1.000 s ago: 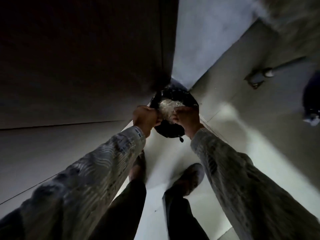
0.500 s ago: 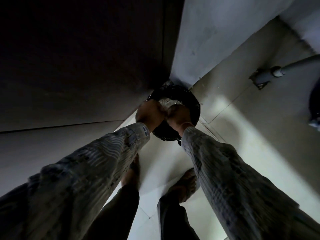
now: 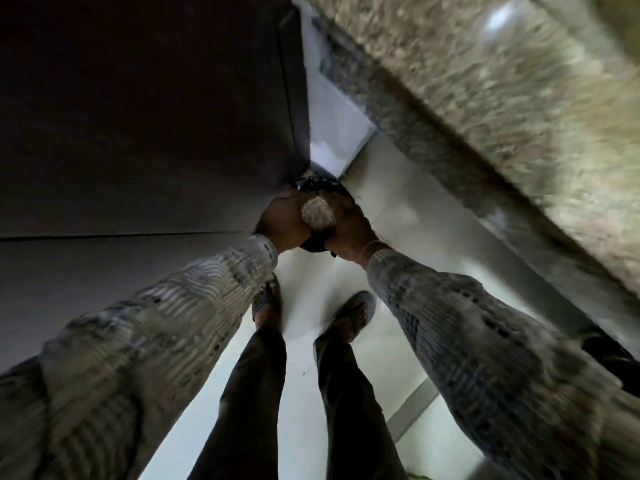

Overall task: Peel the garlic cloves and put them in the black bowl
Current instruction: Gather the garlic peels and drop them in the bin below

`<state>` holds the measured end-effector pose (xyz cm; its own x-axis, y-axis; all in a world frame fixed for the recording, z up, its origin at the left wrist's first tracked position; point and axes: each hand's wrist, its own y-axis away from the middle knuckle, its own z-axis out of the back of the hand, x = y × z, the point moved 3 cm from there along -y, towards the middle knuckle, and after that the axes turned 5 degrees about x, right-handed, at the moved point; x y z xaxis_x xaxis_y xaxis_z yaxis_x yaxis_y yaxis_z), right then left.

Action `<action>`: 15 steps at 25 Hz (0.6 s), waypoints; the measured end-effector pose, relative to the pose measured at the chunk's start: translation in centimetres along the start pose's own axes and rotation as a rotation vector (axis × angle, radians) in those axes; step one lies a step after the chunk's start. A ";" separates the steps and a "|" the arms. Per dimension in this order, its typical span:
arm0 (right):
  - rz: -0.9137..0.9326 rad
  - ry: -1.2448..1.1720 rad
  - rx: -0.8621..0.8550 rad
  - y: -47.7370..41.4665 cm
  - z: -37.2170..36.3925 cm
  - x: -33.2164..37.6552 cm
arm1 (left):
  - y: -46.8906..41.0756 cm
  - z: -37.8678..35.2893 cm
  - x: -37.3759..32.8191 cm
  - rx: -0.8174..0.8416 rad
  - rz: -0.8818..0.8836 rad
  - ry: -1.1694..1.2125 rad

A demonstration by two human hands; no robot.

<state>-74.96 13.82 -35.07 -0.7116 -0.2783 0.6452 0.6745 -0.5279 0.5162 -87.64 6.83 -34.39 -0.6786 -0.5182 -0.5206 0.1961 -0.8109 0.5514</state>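
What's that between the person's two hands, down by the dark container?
In the head view, a pale round clump sits between the left hand and the right hand, both holding it above the black container. It is too blurred to identify.

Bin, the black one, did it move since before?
No. The black bin sits in the same corner between the dark cabinet and the pale wall.

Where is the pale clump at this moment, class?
Near the centre of the head view, the pale clump sits between the left hand and the right hand, over the black round container at the wall corner.
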 end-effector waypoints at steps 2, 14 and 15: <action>-0.052 -0.053 0.028 5.4 3.8 4.1 | 2.8 2.4 -1.6 -0.006 -0.035 -0.005; -0.226 0.089 -0.387 29.4 17.9 17.1 | 19.9 19.1 -20.9 0.096 -0.503 -0.054; -0.268 0.100 -0.452 31.7 18.7 17.5 | 20.9 19.7 -22.7 0.125 -0.555 -0.088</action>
<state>-62.37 7.23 3.14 -0.8776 -0.1496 0.4555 0.3298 -0.8780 0.3470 -82.04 7.04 1.77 -0.7136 0.0045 -0.7006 -0.2874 -0.9138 0.2869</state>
